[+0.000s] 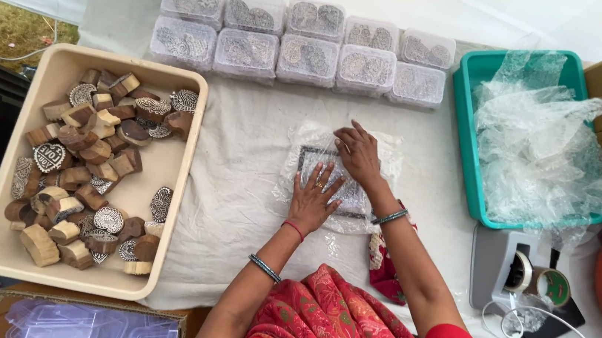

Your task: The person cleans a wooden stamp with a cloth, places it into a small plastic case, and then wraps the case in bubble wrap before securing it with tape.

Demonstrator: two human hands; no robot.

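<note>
I note my left hand (312, 201) flat and my right hand (357, 152) folding bubble wrap (381, 151) over the square block (310, 155), right of the tray (188, 179). Advice: keep folds tight, corners covered.

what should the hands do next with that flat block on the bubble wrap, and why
Probably fold the loose near edge of the bubble wrap over the flat block. Both the left hand and right hand press flat on it, holding it in place, while wrap still lies spread around its sides.
</note>
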